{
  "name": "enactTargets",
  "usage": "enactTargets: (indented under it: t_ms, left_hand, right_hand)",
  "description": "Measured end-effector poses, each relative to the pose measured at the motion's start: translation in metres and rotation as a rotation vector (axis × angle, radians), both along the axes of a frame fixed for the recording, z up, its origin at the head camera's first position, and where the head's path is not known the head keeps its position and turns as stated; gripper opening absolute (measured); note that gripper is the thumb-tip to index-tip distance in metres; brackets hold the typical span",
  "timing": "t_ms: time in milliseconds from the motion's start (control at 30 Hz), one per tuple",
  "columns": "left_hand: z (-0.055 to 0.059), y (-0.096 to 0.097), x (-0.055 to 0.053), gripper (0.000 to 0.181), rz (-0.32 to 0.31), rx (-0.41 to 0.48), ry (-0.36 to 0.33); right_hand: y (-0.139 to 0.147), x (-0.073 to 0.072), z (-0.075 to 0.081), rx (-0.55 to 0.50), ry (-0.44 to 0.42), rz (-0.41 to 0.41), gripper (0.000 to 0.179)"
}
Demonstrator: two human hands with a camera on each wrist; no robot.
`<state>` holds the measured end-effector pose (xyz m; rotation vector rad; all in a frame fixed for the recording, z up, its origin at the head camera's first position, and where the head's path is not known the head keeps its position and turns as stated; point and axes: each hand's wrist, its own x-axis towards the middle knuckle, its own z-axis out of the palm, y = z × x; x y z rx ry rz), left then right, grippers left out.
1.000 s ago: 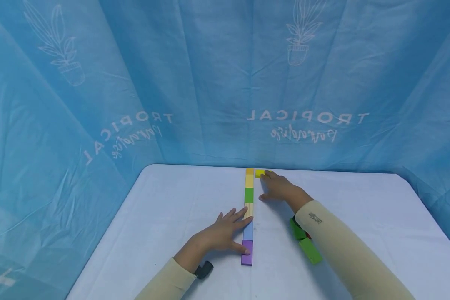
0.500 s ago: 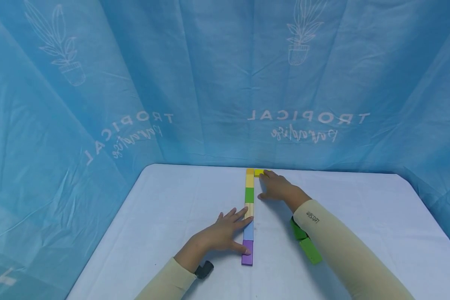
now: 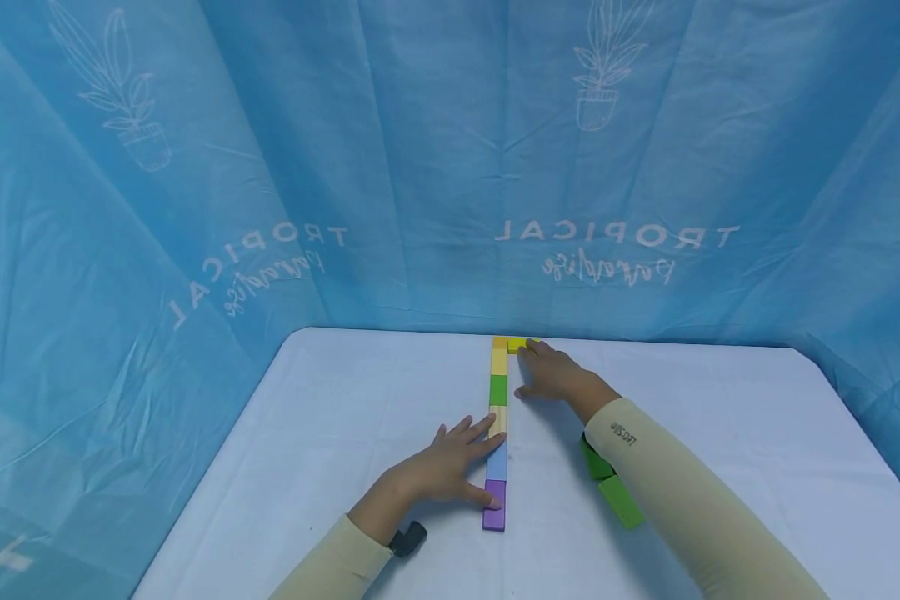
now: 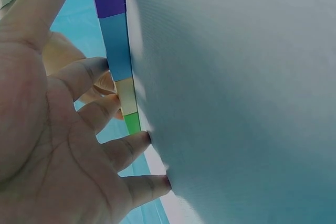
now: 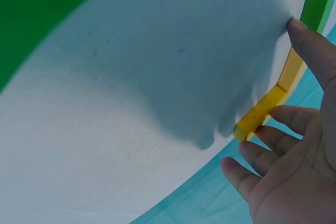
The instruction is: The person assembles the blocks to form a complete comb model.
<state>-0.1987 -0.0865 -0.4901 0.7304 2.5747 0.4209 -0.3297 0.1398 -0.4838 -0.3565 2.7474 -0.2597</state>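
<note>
A straight row of coloured blocks runs away from me on the white table: purple [image 3: 494, 520], blue [image 3: 497, 464], bare wood [image 3: 498, 421], green [image 3: 498, 390], pale yellow [image 3: 498, 362] and orange at the far end. My left hand [image 3: 437, 472] spreads over the near part, thumb on the purple block, fingertips on or beside the blue and wooden ones. At the far end a bright yellow block [image 5: 260, 111] lies crosswise against the row's right side. The fingertips of my right hand [image 3: 558, 373] touch it, extended, with the thumb apart on the cloth.
Two green blocks [image 3: 621, 502] lie on the table, partly under my right forearm. The white table [image 3: 375, 383] ends just beyond the row's far end, where a blue printed curtain [image 3: 420, 208] hangs. A dark wrist camera [image 3: 408, 539] sits at my left wrist.
My right hand has slid the bright yellow block slightly left, closing the small gap to the row. The left hand has stayed in place.
</note>
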Motion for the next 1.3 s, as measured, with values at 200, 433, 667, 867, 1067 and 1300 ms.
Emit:
enactTargets:
  t_ms: [200,433,667,867,1067,1300]
  left_hand:
    - [0.000,0.001,-0.001,0.097,0.001,0.001,-0.004]
    - [0.000,0.001,0.000,0.097,0.000,0.007,-0.007]
    - [0.002,0.002,0.002,0.096,-0.003,0.015,-0.008]
    - [0.004,0.003,0.003,0.097,0.004,0.004,-0.016]
    - [0.006,0.002,0.004,0.097,0.004,0.010,-0.019]
    - [0.007,0.000,0.003,0.096,-0.002,0.020,-0.019]
  right_hand:
    - [0.001,0.001,0.001,0.007,0.001,0.004,0.088]
    - [0.001,0.002,0.000,0.009,0.011,0.008,0.088]
    - [0.007,0.007,-0.001,-0.051,0.006,-0.029,0.091]
    - [0.024,0.017,0.004,-0.082,0.034,-0.024,0.092]
    - [0.047,0.033,0.008,-0.133,0.058,0.024,0.093]
    - [0.065,0.059,0.018,-0.155,0.075,0.043,0.092]
